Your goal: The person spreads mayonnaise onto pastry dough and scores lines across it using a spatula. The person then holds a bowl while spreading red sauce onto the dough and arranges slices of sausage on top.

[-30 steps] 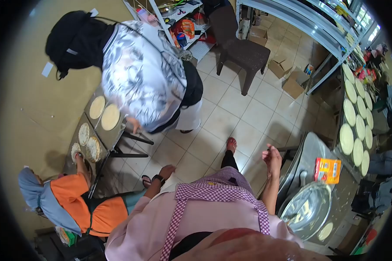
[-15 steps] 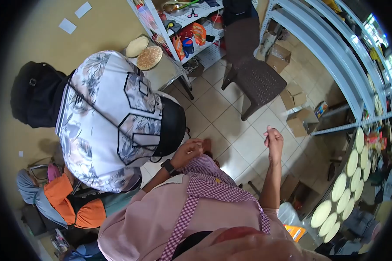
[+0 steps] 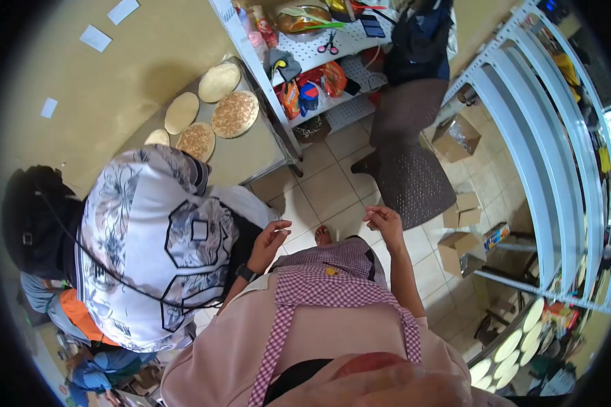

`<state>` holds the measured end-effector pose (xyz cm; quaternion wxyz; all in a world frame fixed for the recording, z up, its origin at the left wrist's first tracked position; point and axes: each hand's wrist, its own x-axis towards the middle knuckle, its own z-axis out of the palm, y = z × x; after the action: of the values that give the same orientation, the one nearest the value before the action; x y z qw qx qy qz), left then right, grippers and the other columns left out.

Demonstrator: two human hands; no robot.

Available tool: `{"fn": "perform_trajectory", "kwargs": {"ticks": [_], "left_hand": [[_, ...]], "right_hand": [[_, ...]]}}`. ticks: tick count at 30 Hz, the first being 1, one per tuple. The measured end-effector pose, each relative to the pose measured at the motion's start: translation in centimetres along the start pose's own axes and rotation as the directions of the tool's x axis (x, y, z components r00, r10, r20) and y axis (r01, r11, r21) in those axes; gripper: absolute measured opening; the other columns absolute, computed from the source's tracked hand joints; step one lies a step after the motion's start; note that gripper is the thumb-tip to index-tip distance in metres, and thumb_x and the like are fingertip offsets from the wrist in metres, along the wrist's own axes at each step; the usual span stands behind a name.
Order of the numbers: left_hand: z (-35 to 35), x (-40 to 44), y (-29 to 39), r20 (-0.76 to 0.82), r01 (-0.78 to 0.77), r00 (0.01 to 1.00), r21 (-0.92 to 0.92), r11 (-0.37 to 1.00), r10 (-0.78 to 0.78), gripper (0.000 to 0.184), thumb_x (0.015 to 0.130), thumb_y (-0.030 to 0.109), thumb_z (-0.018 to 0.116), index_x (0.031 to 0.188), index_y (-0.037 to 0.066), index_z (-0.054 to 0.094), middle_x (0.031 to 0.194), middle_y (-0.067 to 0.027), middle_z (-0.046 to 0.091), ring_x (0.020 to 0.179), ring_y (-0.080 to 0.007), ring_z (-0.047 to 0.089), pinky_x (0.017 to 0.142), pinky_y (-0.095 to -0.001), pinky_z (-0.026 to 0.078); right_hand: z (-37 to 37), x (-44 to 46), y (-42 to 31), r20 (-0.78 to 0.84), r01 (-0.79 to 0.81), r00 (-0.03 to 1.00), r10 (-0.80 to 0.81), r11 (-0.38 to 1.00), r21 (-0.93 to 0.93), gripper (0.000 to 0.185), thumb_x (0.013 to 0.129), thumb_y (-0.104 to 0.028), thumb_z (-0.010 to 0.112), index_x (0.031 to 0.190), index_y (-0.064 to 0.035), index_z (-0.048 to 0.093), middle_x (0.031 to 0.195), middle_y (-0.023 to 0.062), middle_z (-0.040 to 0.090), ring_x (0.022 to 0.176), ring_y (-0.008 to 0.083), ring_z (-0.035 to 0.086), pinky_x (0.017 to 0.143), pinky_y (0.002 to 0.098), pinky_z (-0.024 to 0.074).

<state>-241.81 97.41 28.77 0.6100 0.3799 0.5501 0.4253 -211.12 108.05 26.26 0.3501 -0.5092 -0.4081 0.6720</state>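
Observation:
My left hand (image 3: 269,245), with a dark watch on its wrist, is in front of my checked apron (image 3: 339,288). Its fingers are half bent and apart, and nothing shows in them. It is nearest to the co-worker in a white floral top (image 3: 129,237). To the right, my right hand (image 3: 385,225) hangs over the tiled floor in front of the brown chair (image 3: 414,183). Its fingers are loosely bent with the tips pointing left, and I see nothing held there. Neither hand appears to touch an object.
Round flatbreads (image 3: 235,114) lie on a table (image 3: 251,156) at the upper left. Beside it stands a white shelf (image 3: 356,44) with bowls, scissors and packets. Cardboard boxes (image 3: 460,254) and a grey metal rack (image 3: 523,136) stand at the right. More pale rounds (image 3: 508,346) lie lower right.
My view has shifted forward, bringing the table, flatbreads and shelf closer. My hands have come nearer to each other. The co-worker appears lower and further left, and more flatbreads show.

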Motion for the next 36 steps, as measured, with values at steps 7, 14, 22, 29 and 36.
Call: {"fn": "perform_trajectory", "kwargs": {"ticks": [7,14,22,29,36], "left_hand": [[-1.3,7.1,1.6,-0.308,0.106,0.944,-0.051,0.993,-0.117,0.018,0.090,0.012,0.048,0.104,0.003,0.056,0.107,-0.0050,0.057,0.102,-0.0129,0.051,0.087,-0.0248,0.038],[0.4,12.8,1.4,-0.567,0.075,0.822,0.019,0.997,-0.051,0.018,0.089,0.012,0.052,0.102,0.000,0.056,0.090,-0.0032,0.059,0.077,-0.0072,0.051,0.066,-0.0195,0.039],[1.5,15.5,3.1,-0.622,0.214,0.759,-0.039,0.976,-0.191,0.024,0.086,0.011,0.056,0.108,0.002,0.054,0.103,-0.0045,0.057,0.092,-0.0108,0.050,0.080,-0.0248,0.039],[1.7,14.8,2.0,-0.629,0.320,0.700,-0.146,0.936,-0.338,0.024,0.087,0.016,0.056,0.107,0.003,0.056,0.097,-0.0013,0.058,0.086,-0.0083,0.051,0.073,-0.0224,0.039],[1.4,11.1,-6.1,-0.610,0.502,0.647,-0.111,0.858,-0.458,0.026,0.088,0.023,0.054,0.109,0.007,0.056,0.096,-0.0027,0.060,0.089,-0.0130,0.055,0.071,-0.0244,0.041]], "right_hand": [[-3.0,16.7,-5.8,0.069,0.014,0.998,-0.013,1.000,-0.018,0.030,0.085,-0.007,0.049,0.115,-0.0033,0.054,0.093,0.0087,0.062,0.075,0.0096,0.058,0.069,0.0230,0.0485],[-0.6,31.9,-11.4,0.322,-0.054,0.941,0.098,0.988,-0.142,0.029,0.087,-0.011,0.050,0.115,-0.0027,0.053,0.091,0.0055,0.060,0.073,0.0101,0.057,0.068,0.0224,0.0483],[0.3,38.8,-13.1,0.344,-0.076,0.927,0.152,0.971,-0.227,0.029,0.086,-0.011,0.051,0.113,-0.0030,0.053,0.089,0.0042,0.059,0.074,0.0092,0.057,0.065,0.0220,0.0480],[-0.9,39.0,-12.1,0.333,-0.083,0.928,0.167,0.965,-0.250,0.028,0.085,-0.008,0.048,0.113,-0.0023,0.053,0.085,0.0034,0.058,0.072,0.0095,0.057,0.064,0.0220,0.0474],[-2.6,39.7,-13.1,0.238,-0.161,0.955,0.176,0.984,-0.080,0.029,0.085,-0.009,0.050,0.114,-0.0030,0.053,0.083,0.0028,0.058,0.070,0.0096,0.056,0.064,0.0226,0.0459]]}}
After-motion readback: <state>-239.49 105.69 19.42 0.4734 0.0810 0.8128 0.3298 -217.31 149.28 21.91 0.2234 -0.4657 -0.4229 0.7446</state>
